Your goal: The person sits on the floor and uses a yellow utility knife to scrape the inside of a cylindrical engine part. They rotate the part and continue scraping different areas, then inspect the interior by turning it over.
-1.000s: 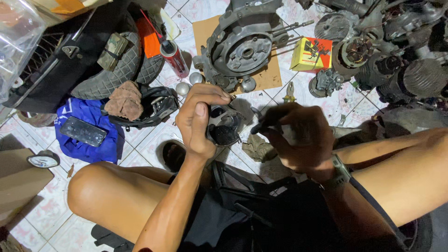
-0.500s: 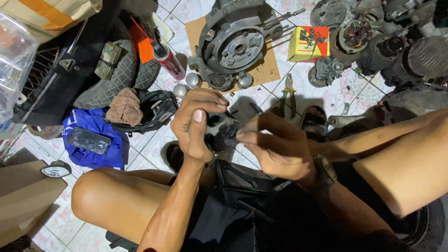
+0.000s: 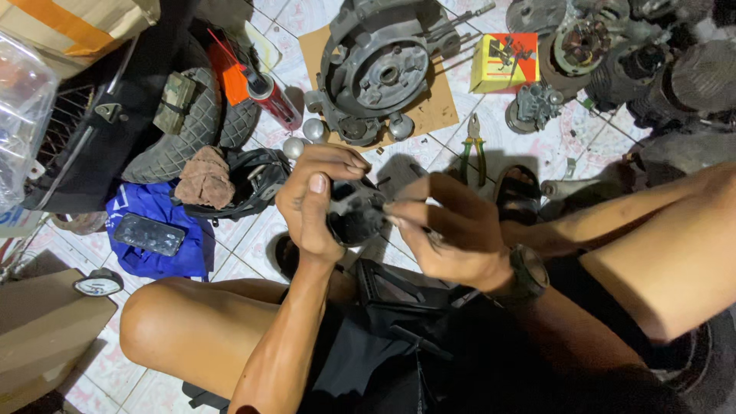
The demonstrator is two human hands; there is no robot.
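Far left on the tiled floor (image 3: 253, 253): a blue cloth (image 3: 165, 222) under a dark phone (image 3: 149, 234), a brown rag (image 3: 204, 178) on black gear. Centre: left hand (image 3: 313, 205), grip wrapped tight around a small black part (image 3: 354, 215) held above the lap. Touching it from the right: right hand (image 3: 448, 230), fingertips pinched against the part's edge, watch (image 3: 529, 270) on the wrist. Beyond, on cardboard (image 3: 429, 107): a grey engine casing (image 3: 379, 69). Further right: green-handled pliers (image 3: 473, 138), a yellow-and-red box (image 3: 504, 63).

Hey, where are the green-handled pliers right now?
In the head view, the green-handled pliers lie on the tiled floor right of centre, just beyond the right hand, between the brown cardboard sheet and a dark sandal.
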